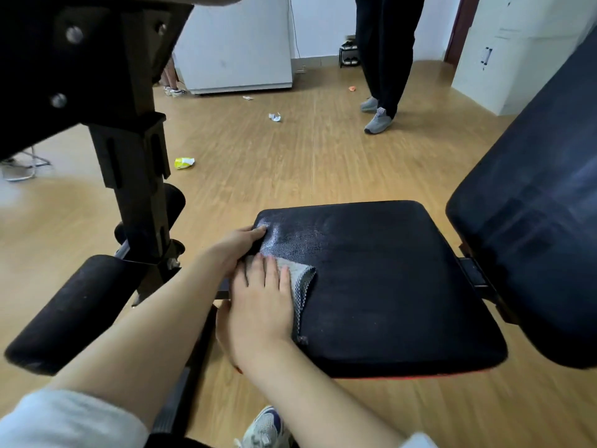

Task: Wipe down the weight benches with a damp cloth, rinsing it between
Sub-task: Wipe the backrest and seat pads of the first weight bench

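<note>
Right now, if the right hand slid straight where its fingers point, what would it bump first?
Probably the left hand, gripping the seat pad's corner just beyond the cloth.

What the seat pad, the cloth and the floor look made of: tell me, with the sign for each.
Seat pad: black vinyl or faux leather, probably; fine grain, wet sheen near its far-left corner. Cloth: grey woven or knitted textile; visible mesh-like weave, soft fold. Floor: wood-look laminate or vinyl planks; grain lines, smooth low gloss.
</note>
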